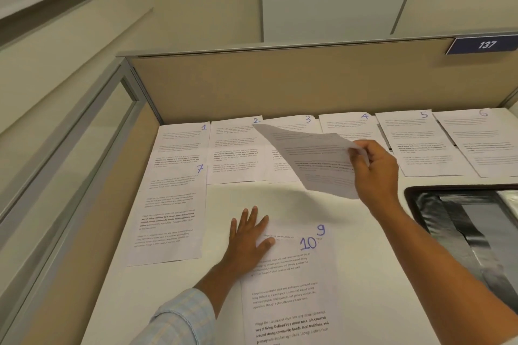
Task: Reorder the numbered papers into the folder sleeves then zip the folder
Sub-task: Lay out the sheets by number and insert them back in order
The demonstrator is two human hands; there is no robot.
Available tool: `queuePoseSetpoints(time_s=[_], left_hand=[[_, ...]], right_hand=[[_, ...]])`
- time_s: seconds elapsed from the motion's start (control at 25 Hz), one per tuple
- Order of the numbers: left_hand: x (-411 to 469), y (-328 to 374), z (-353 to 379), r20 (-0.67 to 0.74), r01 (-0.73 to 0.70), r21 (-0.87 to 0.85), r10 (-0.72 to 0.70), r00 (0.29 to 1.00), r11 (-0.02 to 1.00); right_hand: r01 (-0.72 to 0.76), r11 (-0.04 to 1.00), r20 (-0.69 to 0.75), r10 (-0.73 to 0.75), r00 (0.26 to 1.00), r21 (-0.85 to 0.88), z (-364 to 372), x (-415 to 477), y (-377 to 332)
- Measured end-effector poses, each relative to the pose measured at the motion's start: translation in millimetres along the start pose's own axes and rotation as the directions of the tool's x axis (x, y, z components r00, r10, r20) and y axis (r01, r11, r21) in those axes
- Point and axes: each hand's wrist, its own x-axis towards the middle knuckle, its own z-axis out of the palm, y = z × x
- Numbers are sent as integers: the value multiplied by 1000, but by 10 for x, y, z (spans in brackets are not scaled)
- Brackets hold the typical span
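1. The right hand (375, 171) is gripping a loose sheet (314, 159) by its right edge, thumb and fingers curled onto it. It is holding the sheet lifted and tilted above the desk (364, 260), over sheet 3 (291, 123) and sheet 4 (347, 126). The lifted sheet's number is not showing.
2. The left hand (249, 238) is lying flat with its fingers straight, gripping nothing. It is pressing down on the left edge of two stacked papers.
3. Those papers are sheet 9 (297, 227) and sheet 10 (291, 288). Sheet 10 is lying on top, shifted a little nearer, and reaching the middle of the desk's near edge.
4. Sheet 1 (182, 143), sheet 2 (236, 154), sheet 3, sheet 4, sheet 5 (420, 145) and sheet 6 (482, 143) are lying in a row along the desk's far edge, left to right, at the foot of the partition (280, 84).
5. Sheet 7 (171, 213) is lying along the left edge, overlapping the lower part of sheet 1.
6. The folder (462, 221) is lying open at the right edge, showing its black rim and glossy sleeves, partly out of view.
7. A blue plate (486, 45) reading 137 is sitting at the partition's top right corner.
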Motion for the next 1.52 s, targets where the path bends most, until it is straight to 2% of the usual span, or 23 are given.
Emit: queuePoseSetpoints(time_s=[0.12, 0.24, 0.36, 0.48, 0.56, 0.64, 0.76, 0.88, 1.0, 1.2, 1.32, 1.52], left_hand=[[-34, 93, -184, -127, 18, -317, -61, 990, 948], [-117, 299, -497, -312, -71, -624, -165, 936, 778], [-183, 525, -838, -416, -164, -739, -251, 874, 654], [-224, 480, -1049, -550, -267, -739, -326, 769, 618], [-234, 342, -1129, -544, -239, -757, -383, 746, 608], [-237, 179, -1182, -483, -172, -799, -445, 755, 576], [-180, -102, -1190, -372, -30, -840, -534, 759, 542], [-91, -347, -1179, -320, 123, -820, -625, 712, 559], [-26, -494, -1173, -345, 251, -723, -651, 676, 644], [98, -635, -1124, -352, 359, -563, -609, 711, 745], [157, -722, -1102, -362, 447, -463, -623, 693, 766], [154, -745, -1053, -384, 546, -304, -625, 680, 781]], right_hand=[[12, 985, 63, -23, 998, 170, -36, -10, -218], [-20, 951, 140, -24, 990, 309, 11, -47, -416], [-113, 913, 215, 28, 976, 392, 179, -80, -503], [-202, 890, 238, 110, 965, 408, 421, -120, -496], [-248, 882, 236, 162, 958, 401, 601, -164, -479], [-301, 875, 254, 215, 943, 378, 791, -233, -416], [-397, 893, 279, 334, 900, 211, 1088, -383, -110], [-430, 903, 314, 405, 858, 10, 1358, -566, 215], [-403, 903, 341, 430, 836, -151, 1552, -683, 348], [-420, 880, 327, 473, 818, -222, 1752, -689, 435], [-423, 869, 326, 490, 808, -257, 1829, -642, 451], [-341, 872, 370, 464, 805, -351, 1912, -593, 498]])
